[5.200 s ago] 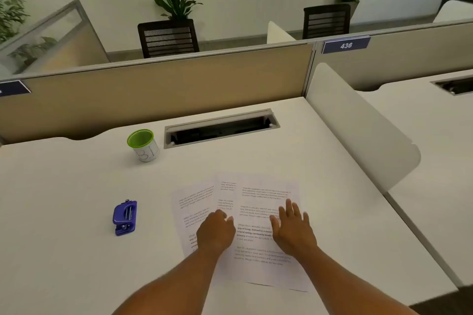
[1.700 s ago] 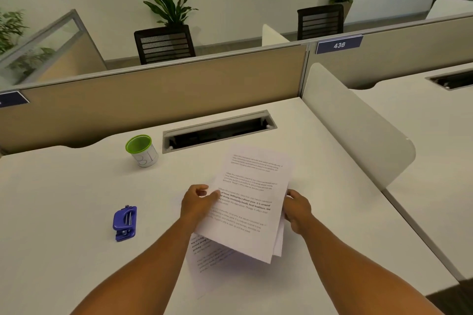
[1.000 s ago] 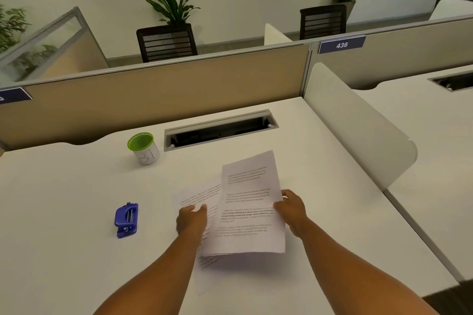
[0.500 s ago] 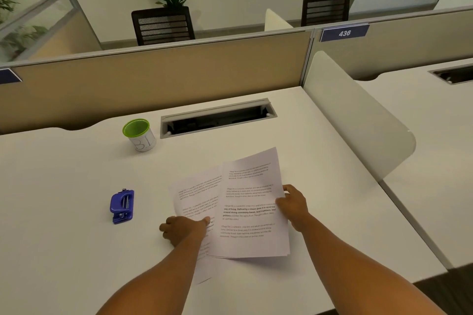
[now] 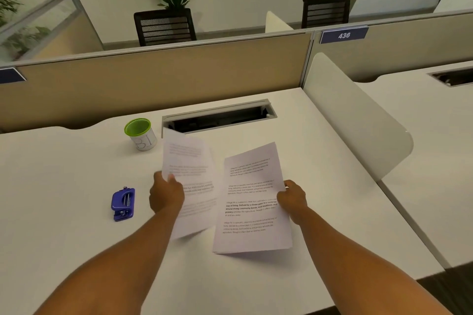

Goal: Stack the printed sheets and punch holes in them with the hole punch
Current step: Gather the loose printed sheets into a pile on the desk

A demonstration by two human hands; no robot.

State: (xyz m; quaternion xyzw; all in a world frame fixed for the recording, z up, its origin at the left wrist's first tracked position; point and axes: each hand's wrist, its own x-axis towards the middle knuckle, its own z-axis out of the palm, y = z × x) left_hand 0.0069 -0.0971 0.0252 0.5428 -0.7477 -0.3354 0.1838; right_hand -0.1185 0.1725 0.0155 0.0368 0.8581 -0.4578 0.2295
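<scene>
Now, hole punch: your small blue plastic hole punch (image 5: 123, 204) lies flat on the white desk (image 5: 64, 186), left of centre in the frame, apart from both hands.
Cup: a green-rimmed white cup (image 5: 141, 134) stands upright above it, toward upper centre.
Left hand: your left hand (image 5: 165, 193) pinches the left edge of one blurred white printed sheet (image 5: 190, 179), thumb on top, the page lifted and tilted.
Stack: the other white printed sheets (image 5: 252, 199) sit just right of it at frame centre, the two edges overlapping.
Right hand: your right hand (image 5: 293, 197) grips the stack's right edge with curled fingers.
Cable slot: a dark cable slot (image 5: 220, 117) runs behind the pages.
</scene>
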